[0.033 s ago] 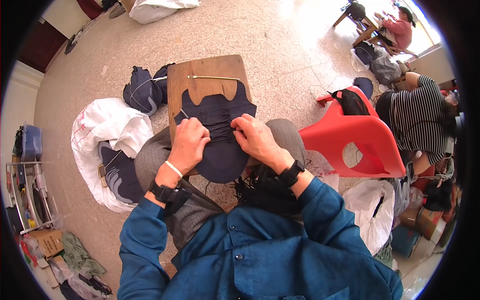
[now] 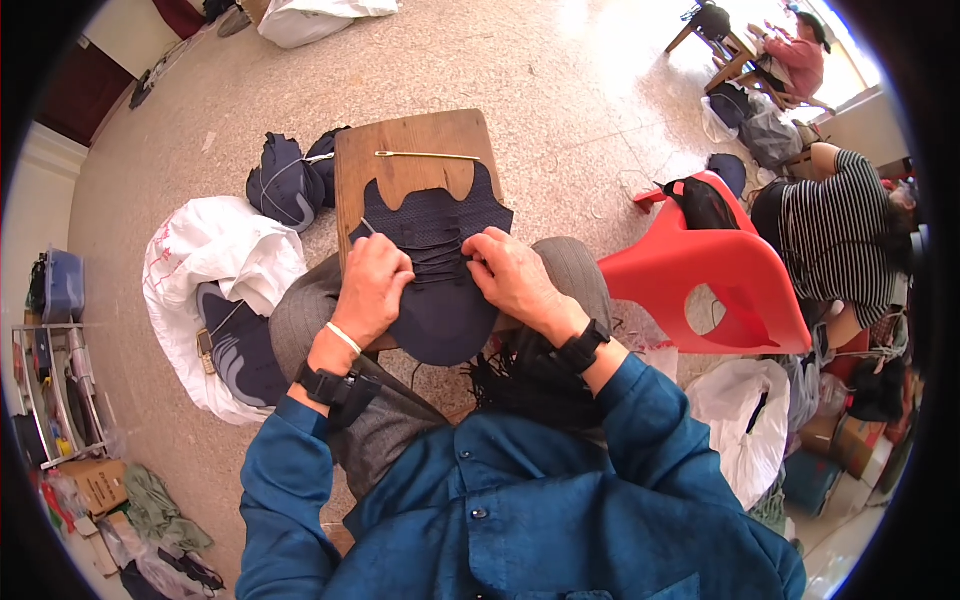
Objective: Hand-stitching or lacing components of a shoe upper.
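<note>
A dark navy shoe upper (image 2: pixel 440 325) lies flat across a small wooden stool (image 2: pixel 410 140) between my knees, its rounded toe towards me. Black lace (image 2: pixel 437 262) crosses its middle in several rows. My left hand (image 2: pixel 372 285) is closed at the left side of the lacing. A thin metal tool (image 2: pixel 367 227) sticks out from behind its fingers; their tips are partly hidden. On the right side, my right hand (image 2: pixel 512 278) pinches at the edge of the lacing, and what lies between its fingertips is too small to make out. A long needle-like hook (image 2: pixel 428 155) rests on the stool's far end.
Left of the stool are a tied bundle of dark uppers (image 2: pixel 285 185) and a white sack (image 2: pixel 215 240) with another upper (image 2: pixel 240 350). A red plastic chair (image 2: pixel 700 270) stands at the right, near a person in a striped top (image 2: pixel 835 225). Another person (image 2: pixel 797 65) sits far right.
My left hand has shifted slightly left, away from the middle of the lacing. The right hand and the upper look unmoved.
</note>
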Motion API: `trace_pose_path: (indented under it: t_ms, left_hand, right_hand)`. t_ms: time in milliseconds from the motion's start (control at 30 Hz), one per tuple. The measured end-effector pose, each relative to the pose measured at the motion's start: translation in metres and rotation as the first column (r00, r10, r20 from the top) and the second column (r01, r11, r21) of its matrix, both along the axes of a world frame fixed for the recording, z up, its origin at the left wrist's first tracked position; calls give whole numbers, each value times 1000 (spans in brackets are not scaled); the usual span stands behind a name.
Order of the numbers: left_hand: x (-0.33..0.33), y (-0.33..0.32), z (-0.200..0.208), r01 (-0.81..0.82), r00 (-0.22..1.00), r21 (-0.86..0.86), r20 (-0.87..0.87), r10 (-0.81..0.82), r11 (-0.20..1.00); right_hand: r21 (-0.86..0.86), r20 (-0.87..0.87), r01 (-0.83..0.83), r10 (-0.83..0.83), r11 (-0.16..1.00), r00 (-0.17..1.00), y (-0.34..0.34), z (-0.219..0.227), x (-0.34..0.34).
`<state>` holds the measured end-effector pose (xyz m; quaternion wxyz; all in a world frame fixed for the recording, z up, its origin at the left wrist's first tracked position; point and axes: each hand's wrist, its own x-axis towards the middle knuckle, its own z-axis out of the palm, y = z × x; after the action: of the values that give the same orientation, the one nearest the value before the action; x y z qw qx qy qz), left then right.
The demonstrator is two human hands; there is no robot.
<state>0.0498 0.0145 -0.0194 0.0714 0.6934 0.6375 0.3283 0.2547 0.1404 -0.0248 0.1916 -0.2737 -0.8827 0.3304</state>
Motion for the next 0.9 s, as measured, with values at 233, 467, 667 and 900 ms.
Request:
trace_pose_path:
  t_ms: [233, 467, 667, 900]
  left_hand:
    - [-6, -5, -6, -52, 994, -30, 92, 55, 998]
    - [-3, -1, -15, -123, 987, 26, 111, 119, 992]
    - [9, -11, -9, -242, 888, -99, 379, 261, 965]
    - [27, -30, -3, -306, 883, -14, 368, 290, 952]
  right_hand:
    - [28, -10, 17, -17, 999, 1000, -1, -1, 1]
    - [-6, -2, 5, -5, 1000, 1000, 1, 3, -6]
    - [15, -90, -112, 113, 994, 990, -13, 4, -12]
    - [92, -157, -31, 45, 995, 987, -15, 13, -16]
